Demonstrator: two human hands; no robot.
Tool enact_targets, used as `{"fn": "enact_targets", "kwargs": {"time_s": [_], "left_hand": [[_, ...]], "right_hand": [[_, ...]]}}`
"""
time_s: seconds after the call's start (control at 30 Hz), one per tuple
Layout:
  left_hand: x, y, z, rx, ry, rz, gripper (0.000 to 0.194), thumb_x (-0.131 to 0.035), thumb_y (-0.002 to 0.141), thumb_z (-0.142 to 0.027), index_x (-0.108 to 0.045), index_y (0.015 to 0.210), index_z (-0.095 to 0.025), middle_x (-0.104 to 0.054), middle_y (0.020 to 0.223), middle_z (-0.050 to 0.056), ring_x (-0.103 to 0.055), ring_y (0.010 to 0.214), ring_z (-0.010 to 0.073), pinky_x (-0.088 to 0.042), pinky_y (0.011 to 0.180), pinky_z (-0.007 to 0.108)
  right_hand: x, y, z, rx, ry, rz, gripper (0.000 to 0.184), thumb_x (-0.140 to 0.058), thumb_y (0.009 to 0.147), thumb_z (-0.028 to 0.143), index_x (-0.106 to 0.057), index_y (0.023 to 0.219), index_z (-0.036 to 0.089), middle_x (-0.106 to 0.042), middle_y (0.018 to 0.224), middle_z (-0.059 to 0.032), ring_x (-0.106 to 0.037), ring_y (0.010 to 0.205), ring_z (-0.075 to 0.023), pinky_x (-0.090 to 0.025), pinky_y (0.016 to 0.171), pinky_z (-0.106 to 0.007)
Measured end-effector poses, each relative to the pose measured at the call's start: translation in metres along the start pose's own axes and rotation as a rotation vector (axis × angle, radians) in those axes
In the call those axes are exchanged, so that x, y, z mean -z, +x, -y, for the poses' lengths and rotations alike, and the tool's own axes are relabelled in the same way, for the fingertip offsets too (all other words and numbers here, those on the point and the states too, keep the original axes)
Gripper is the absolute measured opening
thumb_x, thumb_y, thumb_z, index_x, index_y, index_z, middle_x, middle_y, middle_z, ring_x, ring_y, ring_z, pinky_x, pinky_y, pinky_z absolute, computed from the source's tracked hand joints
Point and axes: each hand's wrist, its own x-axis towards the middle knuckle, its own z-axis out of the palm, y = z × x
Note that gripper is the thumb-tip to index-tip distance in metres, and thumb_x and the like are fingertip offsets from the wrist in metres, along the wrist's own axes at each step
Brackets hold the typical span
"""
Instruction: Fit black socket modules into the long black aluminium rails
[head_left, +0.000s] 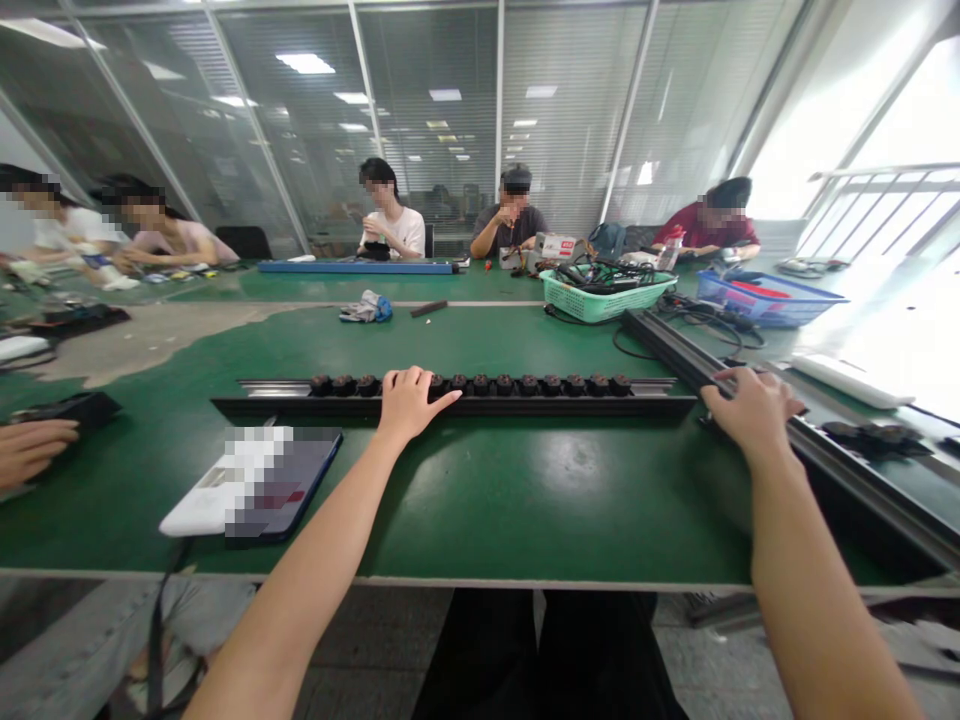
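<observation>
In the head view a long black rail (540, 406), with a row of round black parts (528, 384) along its channel, lies crosswise on the green table. My left hand (409, 402) grips this rail left of its middle, fingers bent over it and thumb stretched out to the right. Over at the right, my right hand (750, 408) is above a second long black rail (675, 350) that slants across the table. Its thumb and forefinger are apart near the end of the first rail; the other fingertips are partly hidden.
Left of me lie a white device (214, 490) and a phone (289, 495). A co-worker's hand (34, 450) is at the left edge. Farther back stand a green basket (600, 298) of cables and a blue basket (772, 305). Several people sit across the table (480, 500).
</observation>
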Motion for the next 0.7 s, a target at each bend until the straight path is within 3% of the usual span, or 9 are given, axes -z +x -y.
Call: {"fn": "enact_targets", "kwargs": {"time_s": [0.13, 0.3, 0.43, 0.7], "left_hand": [[0.0, 0.0, 0.0, -0.004, -0.005, 0.002, 0.077, -0.032, 0.093, -0.08, -0.067, 0.121, -0.018, -0.065, 0.118, 0.016, -0.054, 0.114, 0.0335, -0.032, 0.106, 0.048], [0.0, 0.001, -0.001, 0.011, -0.007, 0.005, 0.075, -0.033, 0.093, -0.08, -0.067, 0.122, -0.019, -0.065, 0.119, 0.016, -0.054, 0.116, 0.0341, -0.031, 0.106, 0.049], [0.0, 0.001, -0.001, 0.01, -0.015, 0.007, 0.074, -0.033, 0.093, -0.079, -0.067, 0.122, -0.02, -0.065, 0.119, 0.016, -0.054, 0.117, 0.0339, -0.031, 0.107, 0.049], [-0.001, 0.001, 0.001, -0.005, -0.029, -0.007, 0.076, -0.035, 0.092, -0.079, -0.067, 0.121, -0.017, -0.065, 0.118, 0.017, -0.055, 0.115, 0.0341, -0.031, 0.107, 0.05]], "right_hand": [[-0.009, -0.014, 0.036, 0.212, 0.115, 0.044, 0.04, -0.045, 0.091, 0.044, -0.069, 0.114, 0.02, -0.064, 0.1, -0.0138, -0.051, 0.106, -0.0335, -0.035, 0.093, -0.05], [-0.027, -0.032, 0.073, 0.474, 0.206, 0.063, 0.048, -0.041, 0.099, 0.044, -0.059, 0.139, 0.026, -0.064, 0.129, -0.0138, -0.053, 0.118, -0.0319, -0.034, 0.099, -0.048], [-0.039, -0.037, 0.079, 0.564, 0.192, 0.096, 0.043, -0.036, 0.102, 0.037, -0.063, 0.134, 0.028, -0.066, 0.129, -0.0125, -0.055, 0.119, -0.0301, -0.034, 0.1, -0.049], [-0.052, -0.033, 0.077, 0.611, 0.155, 0.071, 0.041, -0.033, 0.102, 0.03, -0.065, 0.127, 0.022, -0.066, 0.12, -0.0149, -0.06, 0.109, -0.0283, -0.038, 0.099, -0.046]]}}
